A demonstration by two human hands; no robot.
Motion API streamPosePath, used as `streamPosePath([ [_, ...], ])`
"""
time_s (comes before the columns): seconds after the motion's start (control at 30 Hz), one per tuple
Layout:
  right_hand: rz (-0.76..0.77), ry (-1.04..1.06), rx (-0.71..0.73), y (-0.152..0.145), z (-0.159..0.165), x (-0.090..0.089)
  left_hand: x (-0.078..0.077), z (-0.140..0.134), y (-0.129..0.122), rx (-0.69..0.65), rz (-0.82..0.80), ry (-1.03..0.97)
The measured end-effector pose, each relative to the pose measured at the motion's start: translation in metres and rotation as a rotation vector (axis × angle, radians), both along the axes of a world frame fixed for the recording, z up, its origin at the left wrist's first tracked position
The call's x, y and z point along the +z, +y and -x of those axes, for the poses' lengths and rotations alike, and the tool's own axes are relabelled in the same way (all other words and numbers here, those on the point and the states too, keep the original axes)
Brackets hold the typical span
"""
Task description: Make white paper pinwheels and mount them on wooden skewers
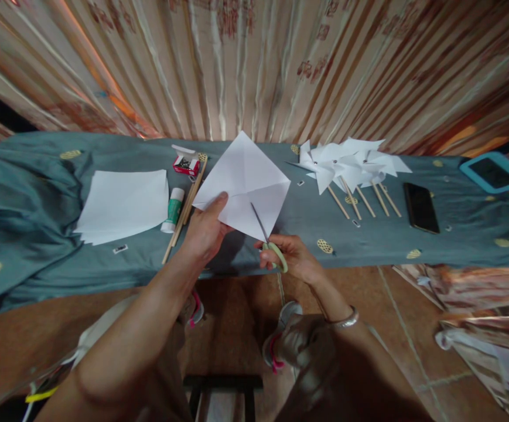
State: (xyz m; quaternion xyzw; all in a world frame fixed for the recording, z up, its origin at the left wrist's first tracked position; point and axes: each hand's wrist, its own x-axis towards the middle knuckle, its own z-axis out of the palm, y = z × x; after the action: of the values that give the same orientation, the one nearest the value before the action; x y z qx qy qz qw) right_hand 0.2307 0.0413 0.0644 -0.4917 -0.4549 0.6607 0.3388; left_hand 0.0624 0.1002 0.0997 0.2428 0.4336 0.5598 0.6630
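Note:
A square sheet of white paper (249, 164) with crossing crease lines is held up over the table, one corner pointing away from me. My left hand (208, 228) grips its left lower edge, thumb on top and fingers underneath. In my right hand (291, 255) is a pair of scissors (276, 255) with pale green handles. Their blade lies over the paper's near corner and points toward its centre. Whether the blades are parted is hard to make out.
Left of the paper lie a stack of white sheets (125, 205), a glue stick (173, 210), wooden sticks (186, 208) and a small red box (186, 164). To the right are several paper pinwheels (346, 161), a phone (420, 207) and a blue-framed tablet (495, 172). A green cloth (232, 266) covers the table.

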Motion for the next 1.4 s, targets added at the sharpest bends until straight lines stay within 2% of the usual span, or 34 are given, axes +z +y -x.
streamPosePath([
  [0.2, 0.000, 0.002, -0.021, 0.0003, 0.0006, 0.0012, 0.0025, -0.0010, -0.0025, -0.032, -0.014, -0.002],
  [1.4, -0.009, 0.008, -0.055, 0.0006, 0.0041, -0.0031, 0.0027, -0.0031, -0.0055, -0.017, -0.007, -0.011],
])
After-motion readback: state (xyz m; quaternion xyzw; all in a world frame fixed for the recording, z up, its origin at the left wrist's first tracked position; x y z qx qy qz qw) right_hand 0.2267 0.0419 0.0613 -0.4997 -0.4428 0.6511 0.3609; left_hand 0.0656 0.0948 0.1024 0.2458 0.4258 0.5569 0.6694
